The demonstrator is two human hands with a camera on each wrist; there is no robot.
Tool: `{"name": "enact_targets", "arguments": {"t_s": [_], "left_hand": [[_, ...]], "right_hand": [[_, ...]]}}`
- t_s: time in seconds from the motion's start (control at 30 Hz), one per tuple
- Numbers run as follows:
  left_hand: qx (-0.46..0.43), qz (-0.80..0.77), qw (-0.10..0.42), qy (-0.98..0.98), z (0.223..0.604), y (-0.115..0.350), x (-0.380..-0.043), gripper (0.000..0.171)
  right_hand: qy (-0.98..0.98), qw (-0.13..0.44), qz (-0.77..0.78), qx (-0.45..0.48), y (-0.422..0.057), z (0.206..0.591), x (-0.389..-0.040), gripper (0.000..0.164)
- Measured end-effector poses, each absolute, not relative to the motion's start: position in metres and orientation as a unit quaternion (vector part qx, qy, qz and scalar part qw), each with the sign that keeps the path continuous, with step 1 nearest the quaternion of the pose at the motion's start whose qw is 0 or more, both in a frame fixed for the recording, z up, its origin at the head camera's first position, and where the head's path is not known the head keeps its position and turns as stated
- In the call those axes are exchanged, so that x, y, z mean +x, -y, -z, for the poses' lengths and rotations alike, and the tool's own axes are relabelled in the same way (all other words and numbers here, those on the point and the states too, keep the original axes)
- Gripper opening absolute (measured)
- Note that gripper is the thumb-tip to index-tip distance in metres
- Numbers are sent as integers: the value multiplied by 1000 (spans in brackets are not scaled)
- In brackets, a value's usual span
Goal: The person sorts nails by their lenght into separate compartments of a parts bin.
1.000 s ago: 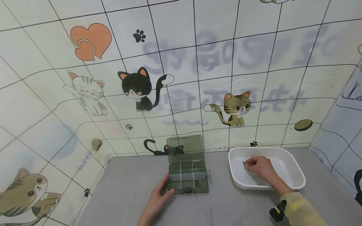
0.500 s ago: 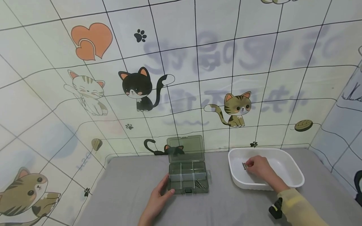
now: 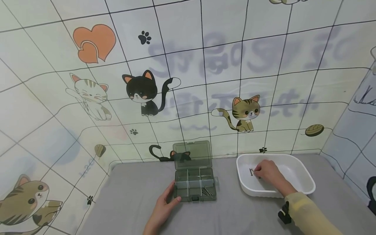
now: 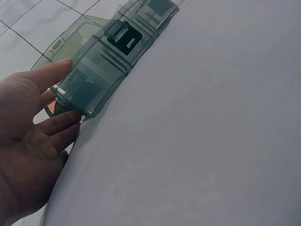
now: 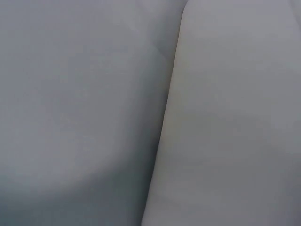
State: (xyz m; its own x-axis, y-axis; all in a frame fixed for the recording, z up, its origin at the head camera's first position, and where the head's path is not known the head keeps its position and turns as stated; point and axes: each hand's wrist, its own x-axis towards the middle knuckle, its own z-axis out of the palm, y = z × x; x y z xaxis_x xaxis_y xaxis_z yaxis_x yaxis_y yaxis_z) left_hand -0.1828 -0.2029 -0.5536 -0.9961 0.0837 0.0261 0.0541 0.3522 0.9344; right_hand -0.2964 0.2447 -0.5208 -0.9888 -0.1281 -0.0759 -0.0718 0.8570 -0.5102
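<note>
In the head view a smoky green compartment box [image 3: 194, 192] stands with its lid raised; several thin metal screws [image 3: 207, 191] lie in its front right compartment. My left hand [image 3: 162, 206] is at the box's left front corner, thumb by the front wall and fingers along the side. The left wrist view shows that hand [image 4: 33, 122] touching the box [image 4: 96, 70] with fairly straight fingers. My right hand [image 3: 269, 173] reaches into a white tray [image 3: 245, 187], its fingertips pinching a small screw [image 3: 259, 177], mostly hidden. Another screw [image 3: 251, 172] lies just left of the fingertips.
Grey cloth [image 3: 126, 192] covers the table. Behind it hangs a cat-patterned sheet [image 3: 188, 107], close to the raised lid. A dark object [image 3: 372, 192] shows at the far right edge. The right wrist view has only pale surfaces, without the hand.
My right hand has shifted slightly within the tray, and one screw now lies apart to the left of its fingertips. My left hand and the box have stayed put.
</note>
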Motion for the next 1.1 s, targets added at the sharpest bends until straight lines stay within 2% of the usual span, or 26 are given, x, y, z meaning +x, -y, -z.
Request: {"name": "enact_targets", "arguments": {"t_s": [0.63, 1.1], "left_hand": [[40, -570, 17, -820, 554, 204, -183, 72], [43, -566, 10, -823, 555, 203, -182, 71]], "right_hand": [[-968, 64, 234, -58, -242, 514, -292, 9], [-953, 2, 293, -73, -241, 501, -273, 4]]}}
